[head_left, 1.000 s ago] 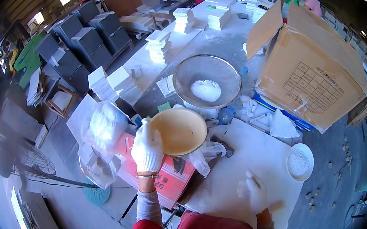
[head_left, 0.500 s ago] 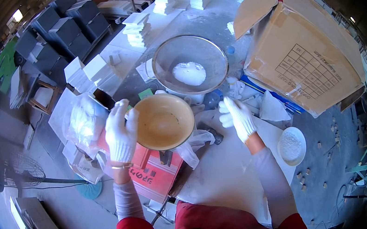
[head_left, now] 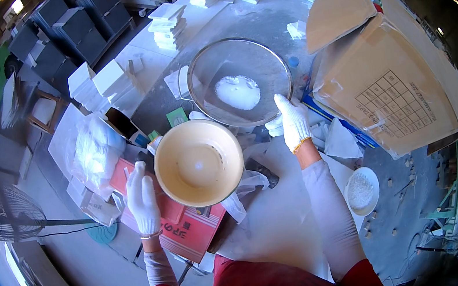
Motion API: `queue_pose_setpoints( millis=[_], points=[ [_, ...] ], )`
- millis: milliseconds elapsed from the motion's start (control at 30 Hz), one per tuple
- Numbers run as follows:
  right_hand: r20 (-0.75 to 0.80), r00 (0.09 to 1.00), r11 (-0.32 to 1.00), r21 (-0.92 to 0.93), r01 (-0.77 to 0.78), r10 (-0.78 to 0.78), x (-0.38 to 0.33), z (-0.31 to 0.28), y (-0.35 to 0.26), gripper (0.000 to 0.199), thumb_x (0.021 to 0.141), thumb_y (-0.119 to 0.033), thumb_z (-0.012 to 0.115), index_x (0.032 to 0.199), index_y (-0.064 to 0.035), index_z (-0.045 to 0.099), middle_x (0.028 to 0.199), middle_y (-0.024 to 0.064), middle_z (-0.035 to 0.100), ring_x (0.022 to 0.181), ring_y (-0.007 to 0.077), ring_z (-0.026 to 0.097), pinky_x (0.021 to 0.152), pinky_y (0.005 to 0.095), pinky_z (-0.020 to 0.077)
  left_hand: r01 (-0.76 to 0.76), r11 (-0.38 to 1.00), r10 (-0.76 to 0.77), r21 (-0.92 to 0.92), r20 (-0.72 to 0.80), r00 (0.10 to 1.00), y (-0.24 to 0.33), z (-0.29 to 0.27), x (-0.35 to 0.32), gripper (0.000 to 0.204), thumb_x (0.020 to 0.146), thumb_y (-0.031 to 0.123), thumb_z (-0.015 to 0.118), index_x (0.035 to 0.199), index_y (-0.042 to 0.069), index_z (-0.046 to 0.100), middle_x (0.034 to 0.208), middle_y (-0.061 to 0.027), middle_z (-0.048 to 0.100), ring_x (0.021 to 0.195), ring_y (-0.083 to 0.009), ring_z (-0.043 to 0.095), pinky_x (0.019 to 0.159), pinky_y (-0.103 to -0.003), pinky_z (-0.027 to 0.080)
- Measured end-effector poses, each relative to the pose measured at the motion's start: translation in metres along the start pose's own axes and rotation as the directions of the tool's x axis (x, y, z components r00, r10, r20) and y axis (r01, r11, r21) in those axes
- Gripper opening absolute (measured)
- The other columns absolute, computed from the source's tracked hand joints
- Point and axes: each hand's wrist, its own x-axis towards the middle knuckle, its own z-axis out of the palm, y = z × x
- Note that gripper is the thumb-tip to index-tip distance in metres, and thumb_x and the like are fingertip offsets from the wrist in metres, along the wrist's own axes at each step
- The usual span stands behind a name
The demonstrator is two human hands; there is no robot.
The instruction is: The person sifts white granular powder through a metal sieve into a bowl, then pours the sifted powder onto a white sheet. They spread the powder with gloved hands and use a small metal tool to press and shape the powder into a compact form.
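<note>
A wide round mesh sieve (head_left: 211,98) with a metal rim sits at the middle of the table, a mound of white powder (head_left: 238,93) lying in it. My gloved right hand (head_left: 295,124) is closed on the sieve's right front rim, thumb above and fingers lower down. In front of the sieve stands a cream-coloured bowl (head_left: 196,162), with only a few dark specks and a pale spot visible inside. Left of this bowl, my gloved left hand (head_left: 143,203) has its fingers stretched upward and holds nothing.
A large open cardboard box (head_left: 381,83) stands at the right, above a small white bowl of white granules (head_left: 361,191). Under the cream bowl is a red box (head_left: 191,230). Clear plastic bags (head_left: 98,147) lie at the left; white tile stacks (head_left: 168,25) stand farther back.
My right hand has moved up to the sieve's rim and closed on it. My left hand has drawn down and away from the cream bowl's rim. The view has shifted slightly.
</note>
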Motion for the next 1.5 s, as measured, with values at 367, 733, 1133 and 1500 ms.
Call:
queue_pose_setpoints(
  millis=[367, 733, 1133, 1500],
  points=[
    [-0.074, 0.996, 0.995, 0.089, 0.049, -0.043, 0.014, 0.003, 0.01, 0.044, 0.099, -0.039, 0.074, 0.121, -0.0016, 0.067, 0.091, 0.015, 0.073, 0.06, 0.0275, 0.073, 0.045, 0.0365, 0.06, -0.068, 0.991, 0.064, 0.115, 0.041, 0.997, 0.0, 0.0, 0.001, 0.034, 0.107, 0.01, 0.06, 0.137, -0.004, 0.067, 0.138, -0.0191, 0.07, 0.138, -0.032, 0.06, 0.13, -0.048, 0.028],
    [-0.09, 0.996, 0.997, 0.076, 0.026, -0.019, 0.024, 0.001, 0.005, 0.04, 0.099, -0.034, 0.073, 0.117, 0.0015, 0.068, 0.094, 0.0172, 0.074, 0.062, 0.029, 0.074, 0.047, 0.0376, 0.0607, -0.048, 0.998, 0.048, 0.043, 0.017, 0.999, -0.002, 0.0, 0.0, 0.032, 0.107, 0.011, 0.061, 0.134, -0.005, 0.068, 0.134, -0.0186, 0.071, 0.134, -0.032, 0.062, 0.13, -0.048, 0.027],
    [-0.062, 0.998, 1.0, -0.005, 0.014, -0.015, 0.016, 0.001, 0.001, 0.041, 0.097, -0.035, 0.074, 0.113, 0.0021, 0.067, 0.093, 0.0172, 0.073, 0.067, 0.0299, 0.075, 0.051, 0.04, 0.0629, -0.048, 0.996, 0.048, 0.07, 0.009, 0.999, -0.003, 0.0, -0.001, 0.032, 0.109, 0.014, 0.061, 0.135, -0.001, 0.071, 0.138, -0.016, 0.071, 0.133, -0.0293, 0.063, 0.119, -0.042, 0.043],
    [-0.026, 0.999, 0.999, 0.008, -0.04, 0.04, 0.021, -0.006, -0.006, 0.04, 0.099, -0.034, 0.073, 0.114, 0.0021, 0.066, 0.096, 0.0174, 0.074, 0.068, 0.0328, 0.076, 0.051, 0.04, 0.0625, -0.045, 0.997, 0.045, 0.056, 0.0, 0.999, 0.002, 0.0, 0.0, 0.032, 0.108, 0.014, 0.061, 0.133, -0.004, 0.068, 0.133, -0.0196, 0.07, 0.129, -0.0332, 0.064, 0.123, -0.044, 0.038]
  ],
)
